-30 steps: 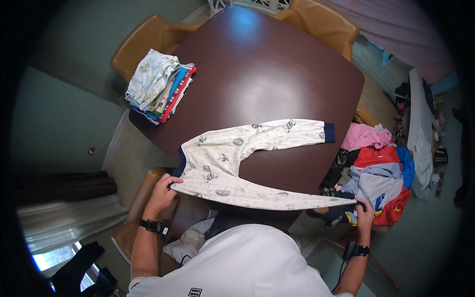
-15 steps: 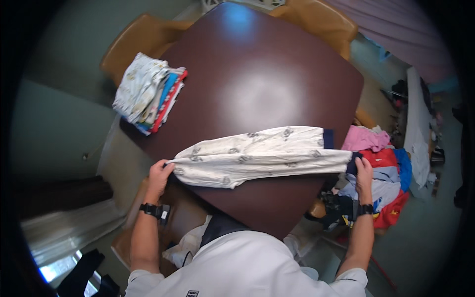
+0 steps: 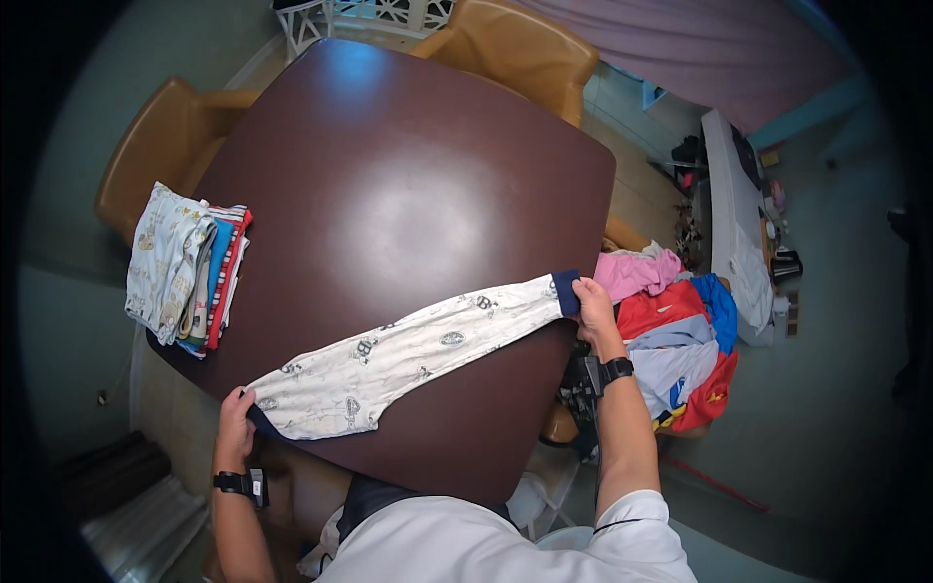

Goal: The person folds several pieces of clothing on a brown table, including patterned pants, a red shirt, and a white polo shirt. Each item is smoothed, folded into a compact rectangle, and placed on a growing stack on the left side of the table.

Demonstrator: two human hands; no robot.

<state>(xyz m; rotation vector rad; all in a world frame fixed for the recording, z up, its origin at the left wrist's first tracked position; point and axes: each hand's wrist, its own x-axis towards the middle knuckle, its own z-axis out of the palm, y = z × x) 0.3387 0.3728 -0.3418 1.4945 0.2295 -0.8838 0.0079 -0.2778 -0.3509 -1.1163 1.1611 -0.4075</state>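
Observation:
A pair of white pants (image 3: 418, 350) with dark printed motifs and navy cuffs lies stretched across the near part of the brown table. The legs are laid one over the other, so a single leg's outline shows. My left hand (image 3: 234, 420) pinches the navy waistband at the near left edge of the table. At the other end, my right hand (image 3: 595, 309) grips the navy ankle cuff by the table's right edge. The pants slant upward from left to right, pulled fairly flat between both hands.
A stack of folded clothes (image 3: 173, 262) sits on the left corner of the table (image 3: 408, 126). Unfolded clothes (image 3: 671, 325) are heaped at the right, beyond the table edge. Tan armchairs (image 3: 160, 146) stand at the far left and far side (image 3: 520, 49).
The second leg, seen apart before, now lies in line with the first. My right hand has raised the cuff end, so the pants slant more. The view has shifted.

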